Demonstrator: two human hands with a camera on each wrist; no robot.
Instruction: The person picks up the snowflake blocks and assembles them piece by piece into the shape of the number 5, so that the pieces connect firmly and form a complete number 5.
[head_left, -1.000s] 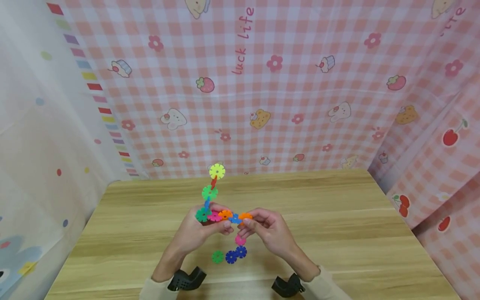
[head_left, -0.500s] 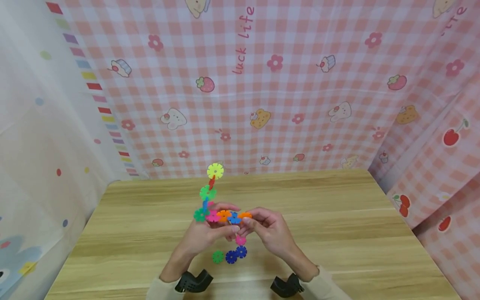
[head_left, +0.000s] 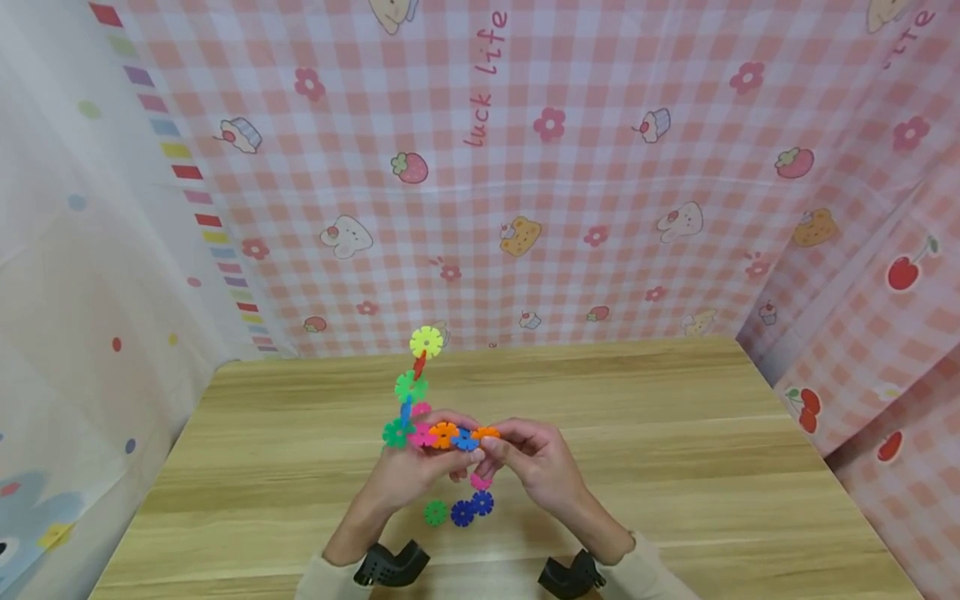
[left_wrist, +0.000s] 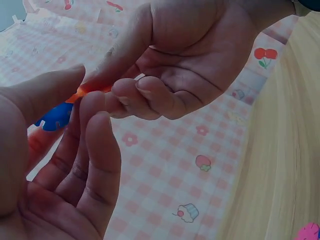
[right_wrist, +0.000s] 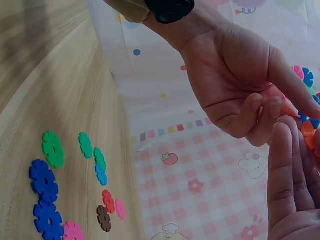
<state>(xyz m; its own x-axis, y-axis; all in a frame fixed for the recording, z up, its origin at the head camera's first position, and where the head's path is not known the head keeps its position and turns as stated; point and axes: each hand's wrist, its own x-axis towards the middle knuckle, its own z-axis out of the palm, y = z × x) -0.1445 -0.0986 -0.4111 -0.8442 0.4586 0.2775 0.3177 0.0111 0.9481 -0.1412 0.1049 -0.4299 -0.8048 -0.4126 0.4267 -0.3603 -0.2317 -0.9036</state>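
A chain of interlocking plastic snowflake discs is held above the table in both hands. From a yellow disc (head_left: 426, 342) at its far end it runs through red, green and blue discs to a dark green disc (head_left: 397, 432), then turns right through pink and orange ones. My left hand (head_left: 408, 479) pinches the chain around the blue disc (left_wrist: 54, 117) between thumb and fingers. At the right end my right hand (head_left: 551, 467) pinches an orange disc (head_left: 487, 433), which meets the blue one. Fingers hide part of that joint.
Below the hands, a green disc (head_left: 436, 513), two dark blue discs (head_left: 462, 513) and a pink disc (head_left: 481, 481) lie on the wooden table (head_left: 645, 467). The right wrist view shows more discs, among them a brown disc (right_wrist: 104, 218). Patterned curtains surround the table.
My left hand has shifted right along the chain, its thumb now close to the right fingertips. The chain has slid slightly left, and the right hand has barely moved.
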